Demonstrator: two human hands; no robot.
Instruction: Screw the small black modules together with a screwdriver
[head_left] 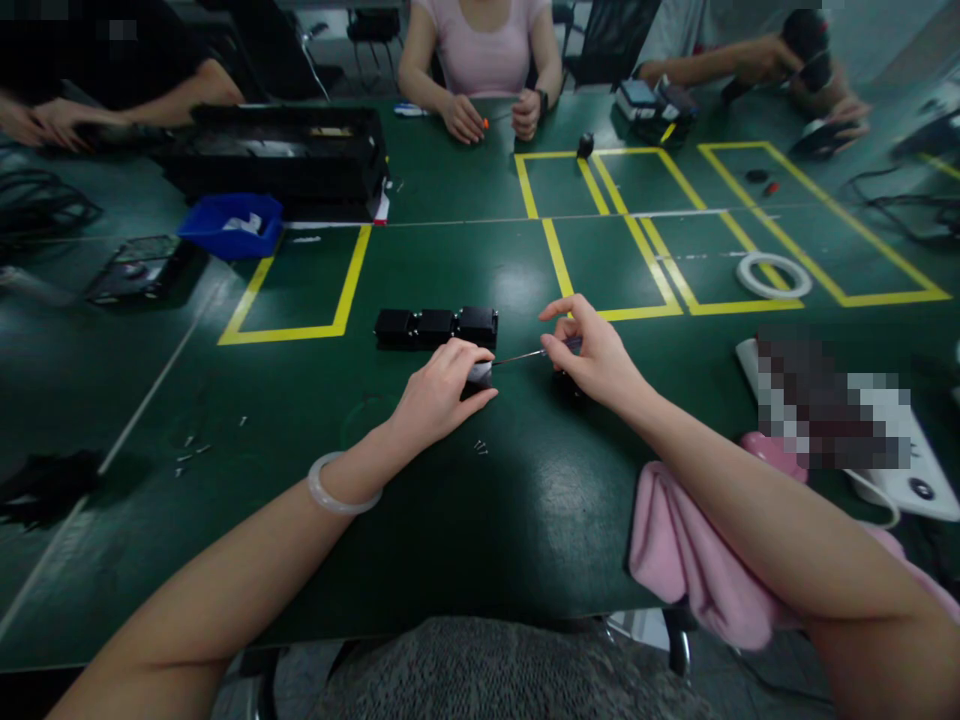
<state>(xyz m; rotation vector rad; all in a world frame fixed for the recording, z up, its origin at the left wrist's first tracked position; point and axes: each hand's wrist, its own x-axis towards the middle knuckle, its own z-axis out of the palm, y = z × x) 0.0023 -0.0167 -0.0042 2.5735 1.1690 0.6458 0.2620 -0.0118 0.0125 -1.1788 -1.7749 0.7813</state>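
My left hand [442, 385] is closed around a small dark block with a pale grey face [480, 374], low over the green table. In my right hand [592, 355] is a screwdriver [525, 356], its thin shaft pointing left so that the tip meets the block's side. Fingers cover most of the handle. Beneath the right hand sits a dark object [568, 383], mostly hidden. Just beyond my left hand, three black box-shaped parts [435, 325] stand in a row. A few small screws [481, 447] lie on the table nearer to me.
More loose screws [192, 450] are scattered at left. A blue bin [234, 228] stands by a long black housing [360, 165]. To the right are a white tape ring [774, 275], a pink cloth [690, 560] and a white power strip [919, 450]. Co-workers sit across the table [450, 270].
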